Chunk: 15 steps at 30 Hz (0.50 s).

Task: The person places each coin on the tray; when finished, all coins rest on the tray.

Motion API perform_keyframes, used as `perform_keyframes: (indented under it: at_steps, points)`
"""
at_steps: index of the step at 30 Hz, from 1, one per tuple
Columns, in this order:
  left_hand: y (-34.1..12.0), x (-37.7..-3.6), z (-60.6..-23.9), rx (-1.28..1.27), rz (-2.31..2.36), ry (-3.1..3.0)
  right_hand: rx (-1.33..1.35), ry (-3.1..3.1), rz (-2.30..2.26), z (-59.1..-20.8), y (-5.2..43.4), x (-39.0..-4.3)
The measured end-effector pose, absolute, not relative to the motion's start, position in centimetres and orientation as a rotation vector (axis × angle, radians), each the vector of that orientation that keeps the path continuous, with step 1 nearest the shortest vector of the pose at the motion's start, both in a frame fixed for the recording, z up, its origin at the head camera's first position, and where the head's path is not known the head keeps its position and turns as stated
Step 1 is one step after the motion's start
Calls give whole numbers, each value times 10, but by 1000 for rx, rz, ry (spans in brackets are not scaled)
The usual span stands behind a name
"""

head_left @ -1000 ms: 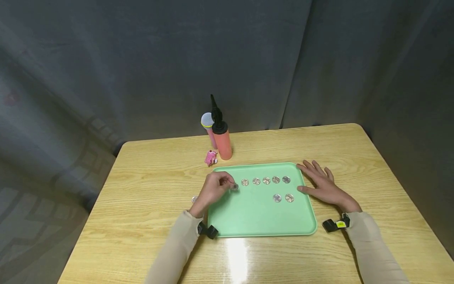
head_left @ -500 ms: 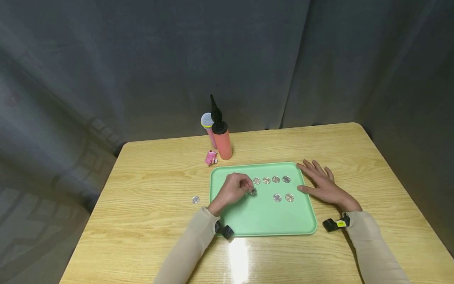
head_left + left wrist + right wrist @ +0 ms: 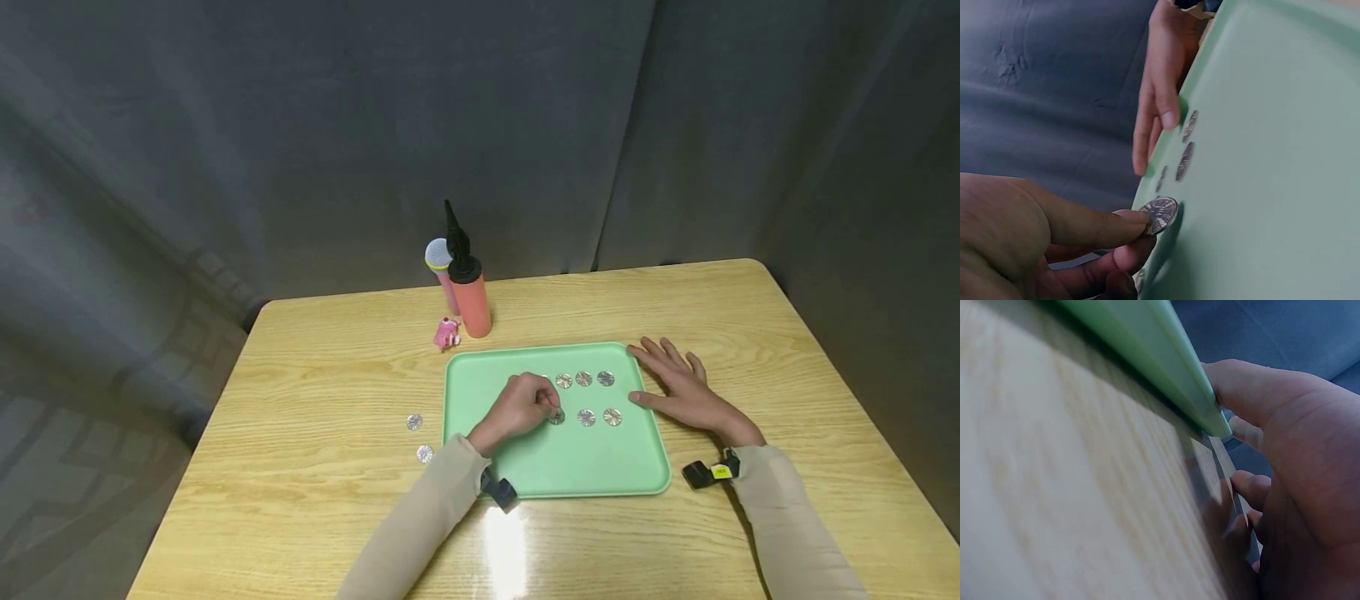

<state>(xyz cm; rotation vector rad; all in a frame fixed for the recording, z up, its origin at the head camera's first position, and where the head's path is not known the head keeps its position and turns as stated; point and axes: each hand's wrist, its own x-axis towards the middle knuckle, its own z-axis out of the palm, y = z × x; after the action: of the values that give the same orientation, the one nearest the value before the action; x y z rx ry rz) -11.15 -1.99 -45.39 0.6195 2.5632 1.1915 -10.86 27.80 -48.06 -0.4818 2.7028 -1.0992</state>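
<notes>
Coins (image 3: pixel 414 422) are seen loose on the desk (image 3: pixel 315 392) at left. One coin (image 3: pixel 556 417) is pinched by the left hand (image 3: pixel 521 406) over the green tray (image 3: pixel 555 467). Right hand (image 3: pixel 678 387) fingers (image 3: pixel 660 354) are spread flat, thumb touching the tray's right rim.

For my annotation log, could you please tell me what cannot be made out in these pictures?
- Head view: the back-row discs behind the left hand are hidden; the held disc is partly covered.
- Left wrist view: disc patterns are blurred and tiny.
- Right wrist view: the right hand is cut off; the green tray shows only its rim.
</notes>
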Motion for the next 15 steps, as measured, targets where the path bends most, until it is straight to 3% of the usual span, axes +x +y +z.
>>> perform_keyframes:
  at_steps: [15]
  points:
    - [-15,-110,-456,718,904,2681,-493,2717,-1136,-485,277,-109]
